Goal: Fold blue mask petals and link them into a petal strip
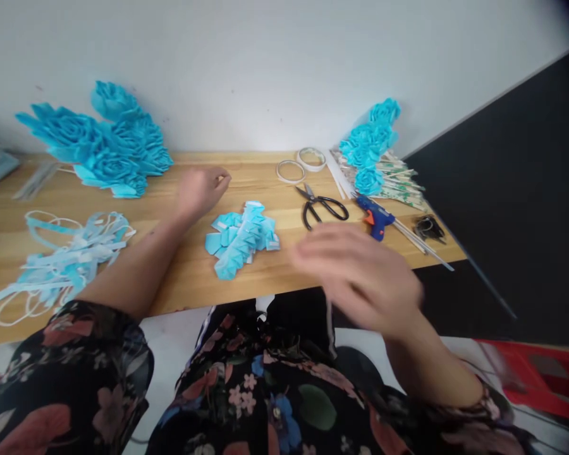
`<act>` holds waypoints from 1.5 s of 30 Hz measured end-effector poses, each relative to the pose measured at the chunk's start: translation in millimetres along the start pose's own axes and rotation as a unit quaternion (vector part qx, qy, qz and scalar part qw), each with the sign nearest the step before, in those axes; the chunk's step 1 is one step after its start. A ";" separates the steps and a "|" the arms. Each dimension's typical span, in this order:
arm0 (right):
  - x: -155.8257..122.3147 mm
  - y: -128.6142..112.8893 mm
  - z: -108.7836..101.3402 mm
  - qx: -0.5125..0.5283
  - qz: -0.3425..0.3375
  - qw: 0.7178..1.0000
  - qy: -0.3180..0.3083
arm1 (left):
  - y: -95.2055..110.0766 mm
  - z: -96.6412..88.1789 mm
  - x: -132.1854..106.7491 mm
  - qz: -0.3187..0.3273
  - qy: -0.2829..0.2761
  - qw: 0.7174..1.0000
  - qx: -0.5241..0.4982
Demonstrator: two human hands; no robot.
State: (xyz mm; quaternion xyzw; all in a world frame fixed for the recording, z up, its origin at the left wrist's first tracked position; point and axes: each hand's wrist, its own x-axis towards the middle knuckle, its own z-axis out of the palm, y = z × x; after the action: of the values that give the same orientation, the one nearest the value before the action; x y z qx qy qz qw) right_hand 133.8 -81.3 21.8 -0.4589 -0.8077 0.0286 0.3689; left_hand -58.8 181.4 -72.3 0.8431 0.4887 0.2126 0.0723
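Folded blue pieces lie between two hands

The left hand is curled, thumb near the bent fingers; whether anything sits in its grip cannot be told. The right hand is blurred but looks loosely parted and released, its fingers reaching leftward. Between them, nearer the wearer than the left hand, the pile of folded blue pieces lies on the wooden surface, apart from both. Just beyond the right hand are black-handled scissors and a blue glue gun, with blue flowers farther past it. To the left of the left hand stands a larger flower cluster; nearer the wearer, beside that forearm, lies a tangle of pale strips.
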 end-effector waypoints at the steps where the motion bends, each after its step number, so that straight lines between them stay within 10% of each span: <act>1: 4.1 22.6 5.9 -0.007 0.029 0.999 0.014 | 0.9 -0.6 0.0 0.002 0.000 1.000 -0.002; 7: 31.3 117.8 57.4 -0.084 0.223 0.967 -0.089 | 1.7 1.8 1.4 0.019 0.014 0.998 -0.050; 17: 70.4 153.7 109.4 0.120 0.282 0.935 -0.178 | 2.3 4.1 2.6 0.041 -0.157 0.940 -0.300; 29: 150.9 103.8 -6.6 0.109 0.174 0.968 -0.142 | -7.9 10.7 5.5 -0.002 -0.224 0.867 -0.445; 32: 187.2 118.4 0.1 0.058 0.147 0.974 -0.164 | -11.9 14.3 8.8 -0.059 -0.202 0.852 -0.479; 38: 230.6 168.0 95.2 -0.102 0.167 0.970 -0.144 | -22.7 14.6 13.3 -0.210 0.027 0.878 -0.430; 41: 212.3 164.0 120.7 -0.099 0.168 0.976 -0.094 | -27.0 15.6 15.0 -0.230 0.049 0.890 -0.392; 45: 145.3 138.8 105.2 -0.064 0.116 0.989 -0.065 | -24.6 13.7 14.3 -0.230 0.012 0.909 -0.348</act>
State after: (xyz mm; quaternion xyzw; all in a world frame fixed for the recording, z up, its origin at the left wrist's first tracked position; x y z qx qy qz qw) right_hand 123.7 140.4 -25.2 -0.5690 -0.7716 0.0488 0.2802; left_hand -66.3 207.4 -88.6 0.6261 0.5647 0.3569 0.4022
